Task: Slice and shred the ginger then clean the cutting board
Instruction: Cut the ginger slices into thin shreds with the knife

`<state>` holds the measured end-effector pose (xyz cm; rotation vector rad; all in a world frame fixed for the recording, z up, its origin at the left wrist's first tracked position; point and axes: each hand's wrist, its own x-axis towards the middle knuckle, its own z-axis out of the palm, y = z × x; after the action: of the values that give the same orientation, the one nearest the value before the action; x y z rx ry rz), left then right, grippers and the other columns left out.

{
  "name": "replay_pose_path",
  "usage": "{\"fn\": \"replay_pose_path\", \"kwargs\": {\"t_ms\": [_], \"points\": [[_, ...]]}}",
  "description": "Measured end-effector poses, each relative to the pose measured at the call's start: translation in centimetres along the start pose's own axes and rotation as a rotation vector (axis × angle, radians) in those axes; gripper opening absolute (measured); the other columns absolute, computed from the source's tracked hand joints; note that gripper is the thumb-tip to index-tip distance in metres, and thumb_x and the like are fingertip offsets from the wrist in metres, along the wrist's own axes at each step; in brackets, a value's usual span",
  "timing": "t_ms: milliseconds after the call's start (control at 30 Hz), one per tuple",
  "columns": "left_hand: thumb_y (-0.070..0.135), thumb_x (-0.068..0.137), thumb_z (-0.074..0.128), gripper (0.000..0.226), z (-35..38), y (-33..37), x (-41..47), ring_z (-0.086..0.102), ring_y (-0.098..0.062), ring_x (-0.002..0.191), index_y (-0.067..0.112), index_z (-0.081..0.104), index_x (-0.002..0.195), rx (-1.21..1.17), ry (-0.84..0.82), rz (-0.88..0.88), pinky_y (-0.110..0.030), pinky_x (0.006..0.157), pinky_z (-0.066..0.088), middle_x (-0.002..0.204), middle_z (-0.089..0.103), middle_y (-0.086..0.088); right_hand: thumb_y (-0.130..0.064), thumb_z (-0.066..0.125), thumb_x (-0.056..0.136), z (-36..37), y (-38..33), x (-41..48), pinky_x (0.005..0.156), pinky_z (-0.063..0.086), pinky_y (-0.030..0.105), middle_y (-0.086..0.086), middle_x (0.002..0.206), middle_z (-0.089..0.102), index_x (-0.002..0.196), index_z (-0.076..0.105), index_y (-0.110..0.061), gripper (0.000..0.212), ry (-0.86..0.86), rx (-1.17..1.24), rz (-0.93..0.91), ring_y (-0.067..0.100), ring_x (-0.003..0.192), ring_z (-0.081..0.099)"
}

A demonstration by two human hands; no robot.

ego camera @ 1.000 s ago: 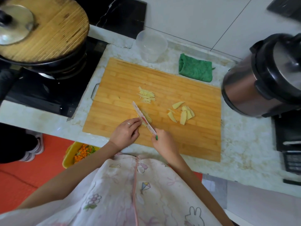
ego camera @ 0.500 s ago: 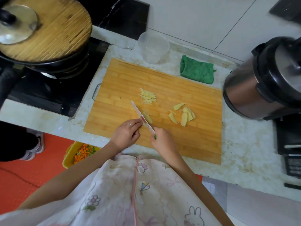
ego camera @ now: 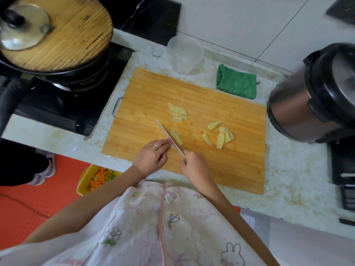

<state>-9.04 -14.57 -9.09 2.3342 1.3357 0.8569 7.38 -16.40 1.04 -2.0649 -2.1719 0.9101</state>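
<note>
While the right hand (ego camera: 194, 166) grips the knife (ego camera: 165, 131), the left hand (ego camera: 151, 156) rests with nearly straight fingers, tips at the blade beside a ginger piece (ego camera: 177, 138) on the cutting board (ego camera: 240, 166); shreds (ego camera: 177, 114) and slices (ego camera: 219, 136) lie beyond.

Home kitchen: stove (ego camera: 63, 104), rice cooker (ego camera: 315, 93).

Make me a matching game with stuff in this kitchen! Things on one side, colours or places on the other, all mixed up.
Things:
1. cloth
2. cup
3. knife
4. bin

Colours or places:
a. see-through
b. in the right hand
c. green
d. yellow

Right pairs: 1-c, 2-a, 3-b, 4-d.
</note>
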Motion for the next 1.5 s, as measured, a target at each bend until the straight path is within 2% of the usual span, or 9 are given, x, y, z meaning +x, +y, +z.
{"fn": "replay_pose_path", "kwargs": {"t_ms": [167, 267, 500, 833, 967, 1200, 1300, 1400, 1500], "points": [[0.012, 0.086, 0.049, 0.031, 0.2, -0.2, 0.0, 0.062, -0.026, 0.095, 0.0, 0.069, 0.107, 0.012, -0.011, 0.013, -0.034, 0.083, 0.052, 0.11, 0.067, -0.012, -0.009, 0.043, 0.091, 0.5, 0.2, 0.1, 0.058, 0.025, 0.03, 0.004, 0.063, 0.043, 0.089, 0.049, -0.015, 0.009, -0.008, -0.042, -0.018, 0.035, 0.074, 0.054], [0.013, 0.086, 0.05, 0.031, 0.3, -0.4, -0.1, 0.063, -0.027, 0.094, 0.0, 0.069, 0.107, 0.012, -0.027, 0.009, -0.034, 0.082, 0.053, 0.108, 0.067, -0.012, -0.008, 0.042, 0.092, 0.6, 0.2, 0.2, 0.059, 0.027, 0.03, 0.017, 0.082, 0.063, 0.109, 0.059, -0.009, 0.024, 0.005, -0.052, -0.033, 0.036, 0.082, 0.06], [0.01, 0.086, 0.052, 0.029, 0.5, -0.9, -0.2, 0.062, -0.029, 0.092, -0.001, 0.068, 0.107, 0.019, -0.044, 0.024, -0.037, 0.083, 0.052, 0.106, 0.066, -0.014, -0.008, 0.041, 0.093, 1.1, 0.4, 0.8, 0.059, 0.032, 0.028, 0.012, 0.093, 0.068, 0.138, 0.046, -0.022, 0.047, 0.012, -0.104, -0.068, 0.031, 0.086, 0.063], [0.012, 0.085, 0.05, 0.032, 0.4, -0.6, 0.0, 0.059, -0.027, 0.096, -0.002, 0.068, 0.107, 0.019, -0.034, 0.036, -0.034, 0.089, 0.046, 0.108, 0.067, -0.014, -0.009, 0.041, 0.093, 0.2, -1.8, 3.6, 0.067, 0.039, 0.032, 0.015, 0.104, 0.067, 0.129, 0.054, -0.02, 0.039, -0.039, -0.071, -0.024, 0.034, 0.098, 0.061], [0.012, 0.084, 0.051, 0.031, 0.2, -0.5, 0.0, 0.06, -0.026, 0.096, -0.001, 0.069, 0.107, 0.017, -0.021, 0.025, -0.033, 0.091, 0.046, 0.109, 0.067, -0.014, -0.011, 0.043, 0.091, 0.2, -1.2, 3.8, 0.063, 0.039, 0.033, 0.016, 0.094, 0.068, 0.12, 0.061, -0.015, 0.034, -0.031, 0.031, -0.028, 0.035, 0.088, 0.062], [0.012, 0.087, 0.05, 0.032, 0.1, -0.3, 0.1, 0.06, -0.026, 0.102, 0.0, 0.068, 0.11, 0.027, -0.035, 0.044, -0.036, 0.093, 0.047, 0.114, 0.066, -0.014, -0.013, 0.047, 0.093, -0.4, 1.6, 2.2, 0.044, 0.028, 0.021, 0.009, 0.084, 0.068, 0.11, 0.063, -0.007, 0.024, 0.062, 0.191, 0.022, 0.015, 0.053, 0.047], [0.011, 0.088, 0.05, 0.032, 0.1, -0.5, 0.0, 0.059, -0.027, 0.105, 0.0, 0.067, 0.112, 0.029, -0.054, 0.076, -0.038, 0.093, 0.047, 0.116, 0.064, -0.014, -0.011, 0.046, 0.092, -0.4, 1.8, 1.3, 0.05, 0.028, 0.031, 0.006, 0.064, 0.057, 0.103, 0.063, -0.007, 0.021, 0.036, 0.107, -0.017, 0.022, 0.055, 0.047], [0.012, 0.087, 0.048, 0.035, 0.1, -0.6, 0.1, 0.056, -0.026, 0.107, 0.001, 0.066, 0.115, 0.046, -0.096, 0.105, -0.038, 0.094, 0.046, 0.116, 0.064, -0.012, -0.012, 0.044, 0.092, -0.5, 1.5, 0.5, 0.054, 0.027, 0.028, 0.01, 0.071, 0.062, 0.12, 0.06, -0.022, 0.034, 0.045, -0.053, -0.075, 0.028, 0.064, 0.054], [0.012, 0.086, 0.047, 0.036, 0.1, -0.6, 0.3, 0.055, -0.026, 0.107, 0.003, 0.066, 0.116, 0.051, -0.12, 0.1, -0.038, 0.093, 0.045, 0.115, 0.064, -0.011, -0.013, 0.043, 0.092, -0.4, 1.9, 0.2, 0.053, 0.029, 0.029, 0.011, 0.071, 0.063, 0.129, 0.055, -0.027, 0.041, 0.044, -0.076, -0.088, 0.023, 0.058, 0.045]]}}
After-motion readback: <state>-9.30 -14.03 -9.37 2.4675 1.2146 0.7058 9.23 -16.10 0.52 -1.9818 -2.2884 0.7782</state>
